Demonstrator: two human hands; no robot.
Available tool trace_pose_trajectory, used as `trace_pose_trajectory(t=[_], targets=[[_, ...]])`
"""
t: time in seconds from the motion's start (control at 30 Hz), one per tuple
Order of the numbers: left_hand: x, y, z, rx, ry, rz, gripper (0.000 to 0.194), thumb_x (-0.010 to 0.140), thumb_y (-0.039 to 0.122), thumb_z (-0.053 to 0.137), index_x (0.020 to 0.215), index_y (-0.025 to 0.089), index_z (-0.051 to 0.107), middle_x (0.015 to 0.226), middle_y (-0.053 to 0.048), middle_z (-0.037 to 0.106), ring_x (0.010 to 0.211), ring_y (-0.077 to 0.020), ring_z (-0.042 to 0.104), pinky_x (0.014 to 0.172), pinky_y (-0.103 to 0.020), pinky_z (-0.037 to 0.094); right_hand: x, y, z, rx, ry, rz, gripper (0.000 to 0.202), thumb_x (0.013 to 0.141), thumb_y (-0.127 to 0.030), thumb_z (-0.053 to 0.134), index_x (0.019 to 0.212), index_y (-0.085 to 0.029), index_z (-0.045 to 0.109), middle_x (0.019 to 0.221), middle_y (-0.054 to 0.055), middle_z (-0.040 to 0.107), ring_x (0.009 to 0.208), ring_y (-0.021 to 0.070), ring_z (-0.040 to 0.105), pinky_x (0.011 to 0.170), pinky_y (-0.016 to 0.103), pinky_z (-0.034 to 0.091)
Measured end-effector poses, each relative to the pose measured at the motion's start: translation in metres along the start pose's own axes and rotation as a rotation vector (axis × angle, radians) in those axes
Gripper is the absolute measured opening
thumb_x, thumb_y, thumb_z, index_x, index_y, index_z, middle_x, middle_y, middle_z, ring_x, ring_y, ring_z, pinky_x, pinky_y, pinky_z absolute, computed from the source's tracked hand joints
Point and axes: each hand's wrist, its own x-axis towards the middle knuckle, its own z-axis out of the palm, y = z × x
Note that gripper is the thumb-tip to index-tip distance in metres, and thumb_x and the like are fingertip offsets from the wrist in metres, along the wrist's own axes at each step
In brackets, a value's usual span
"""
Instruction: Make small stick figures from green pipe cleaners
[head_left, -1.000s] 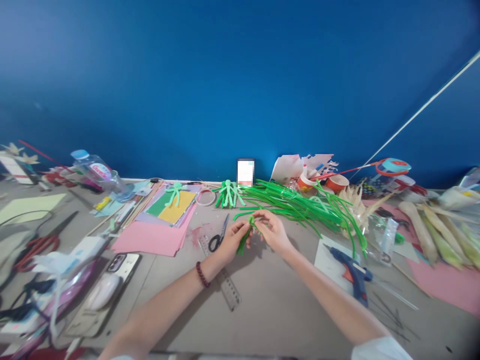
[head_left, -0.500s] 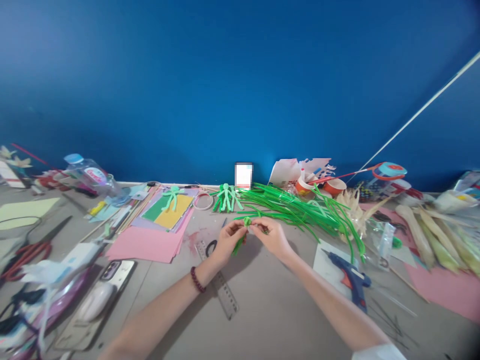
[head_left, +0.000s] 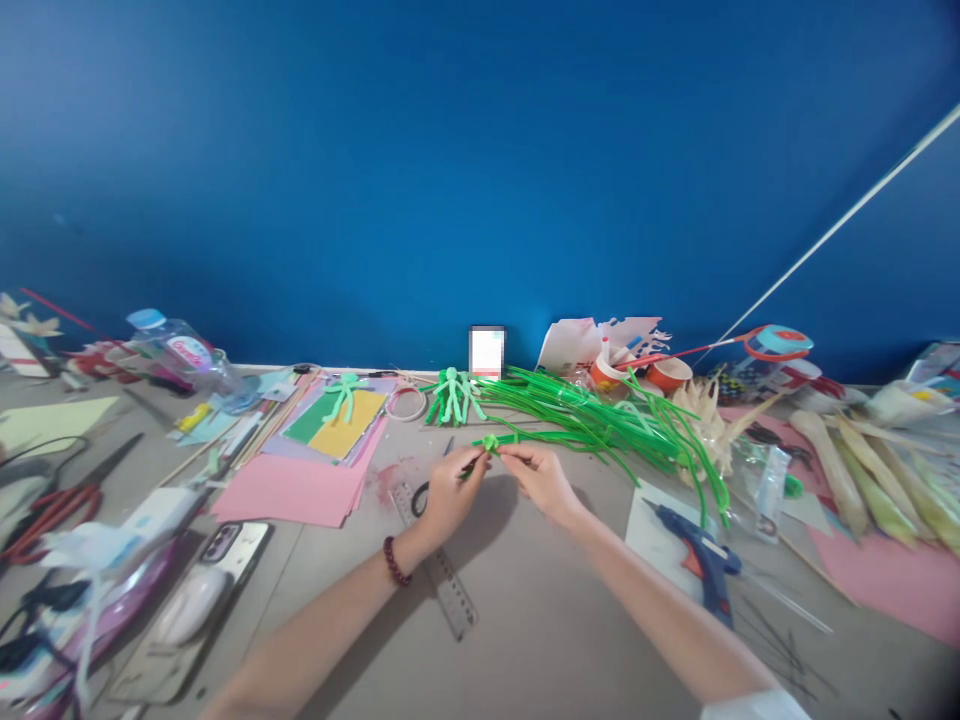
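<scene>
Between my two hands is a small green pipe-cleaner piece (head_left: pixel 490 444), bent into a knot or loop. My left hand (head_left: pixel 452 487) is closed on it, fingers curled, with a beaded bracelet on the wrist. My right hand (head_left: pixel 541 482) pinches the piece from the right side. Behind them lies a large bundle of green pipe cleaners (head_left: pixel 592 415). Light green pipe-cleaner figures (head_left: pixel 452 396) stand at the back, and another figure (head_left: pixel 345 396) lies on coloured sheets to the left.
A clear ruler (head_left: pixel 451 595) and dark-handled scissors (head_left: pixel 421 497) lie by my left forearm. Pink paper (head_left: pixel 292 488) and a phone (head_left: pixel 225 560) are further left. A blue glue gun (head_left: pixel 701 550) rests on white paper at right. A bottle (head_left: pixel 184 345) leans at back left.
The green piece has shifted slightly left. My left hand has turned so its back shows more, and the green ends below it no longer show. My right hand has moved slightly down.
</scene>
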Motion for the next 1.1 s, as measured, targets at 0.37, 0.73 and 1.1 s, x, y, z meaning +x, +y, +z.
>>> trace_pose_trajectory(t=[0.37,0.73,1.1], targets=[[0.001,-0.001,-0.001,0.123,0.014,0.117,0.027,0.092,0.028,0.044,0.07,0.017,0.057,0.063,-0.001,0.056,0.06,-0.0127,0.052,0.061,-0.024,0.041,-0.012,-0.002,0.012,0.188,-0.031,0.168,0.052,0.064,-0.044,0.068,0.101,-0.008,0.07,0.042,-0.012,0.024,0.041,0.0033,0.016,0.042,0.021,0.011],[0.001,-0.007,0.0,0.168,0.058,0.144,0.015,0.088,0.022,0.049,0.078,0.018,0.06,0.069,-0.001,0.06,0.063,-0.0127,0.056,0.061,-0.023,0.043,-0.005,0.001,0.008,0.132,-0.017,0.125,0.04,0.065,-0.039,0.066,0.094,-0.012,0.071,0.041,-0.008,0.04,0.039,0.0055,0.032,0.04,0.02,0.026],[-0.001,-0.007,-0.005,0.471,-0.012,0.39,0.016,0.088,0.015,0.044,0.081,0.019,0.058,0.072,-0.003,0.063,0.064,-0.0132,0.059,0.061,-0.024,0.045,-0.008,0.005,0.01,0.062,0.074,0.07,0.028,0.064,-0.041,0.069,0.074,-0.014,0.07,0.048,-0.005,0.044,0.041,0.0048,0.025,0.039,0.021,0.017]])
